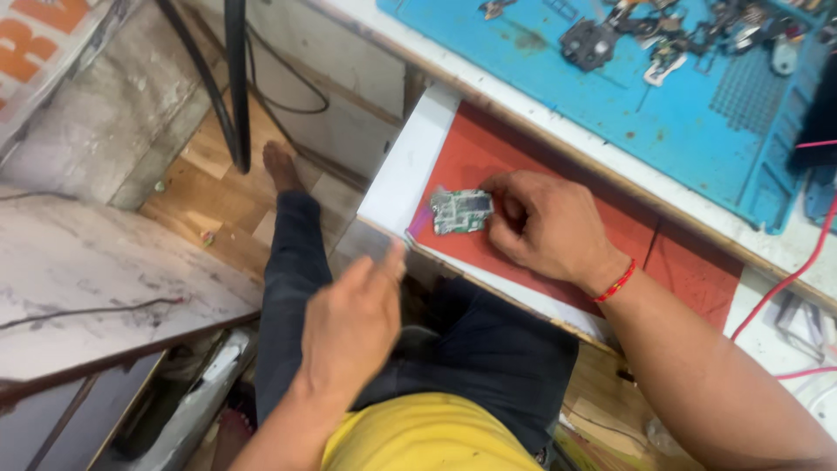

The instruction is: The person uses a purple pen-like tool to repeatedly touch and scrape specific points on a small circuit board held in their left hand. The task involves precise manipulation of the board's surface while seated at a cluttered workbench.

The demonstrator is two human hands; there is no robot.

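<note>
A small circuit board [460, 211] lies on the red mat [689, 270], pinched by the right hand [545, 228], while the left hand [353, 323] hovers empty, fingers loosely spread.

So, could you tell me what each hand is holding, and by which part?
The right hand pinches the small circuit board by its right edge, on the red mat. The left hand hangs open above the lap, holding nothing.
</note>
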